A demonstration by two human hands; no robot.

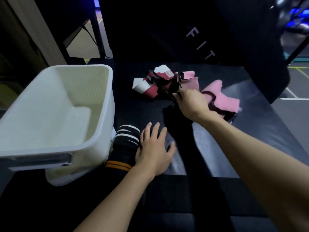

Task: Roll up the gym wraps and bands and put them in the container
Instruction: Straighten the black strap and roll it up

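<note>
Wraps [167, 82] lie heaped on the black bench [250, 131]; your right hand [192, 104] pinches a black strap from them, while your left hand [155, 148] presses flat, fingers spread, steadying beside the empty container [107, 101].

This looks like a gym. Beyond the hands stands a black padded block [209, 30] lettered "FIT", the surface under them is a dark padded mat [234, 131], and far right of them blue-lit machines [297, 15] stand over a floor with painted lines [299, 71].
</note>
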